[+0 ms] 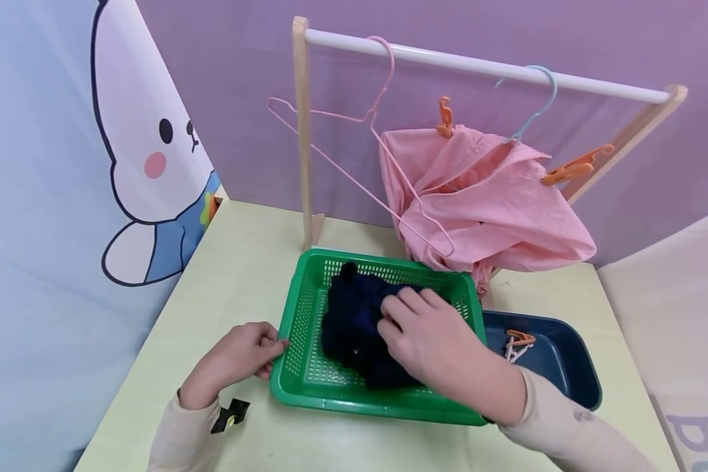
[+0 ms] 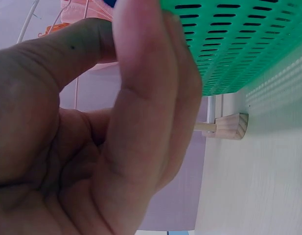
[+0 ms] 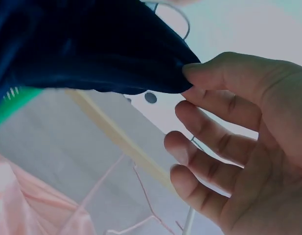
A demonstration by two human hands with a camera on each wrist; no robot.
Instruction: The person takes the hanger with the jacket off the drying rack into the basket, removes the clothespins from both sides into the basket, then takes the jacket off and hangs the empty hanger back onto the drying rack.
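A green plastic basket (image 1: 383, 410) stands on the table with a crumpled dark navy garment (image 1: 354, 328) inside it. My left hand (image 1: 244, 354) grips the basket's left rim between thumb and fingers; the left wrist view has the perforated basket wall (image 2: 229, 44) just beyond the fingers. Over the right part of the basket, my right hand (image 1: 425, 334) pinches a fold of the garment between thumb and index finger. In the right wrist view the pinched cloth (image 3: 136, 63) is drawn to a point at the fingertips, while the other fingers are loosely bent.
Behind the basket stands a rack with a white rail (image 1: 460, 62). From it hang a bare pink hanger (image 1: 342, 170) and a pink garment (image 1: 501, 216) with orange clips (image 1: 572, 170). A dark blue tray (image 1: 578, 367) holding several clips is at right. A black bow-shaped piece (image 1: 231, 415) lies near my left wrist.
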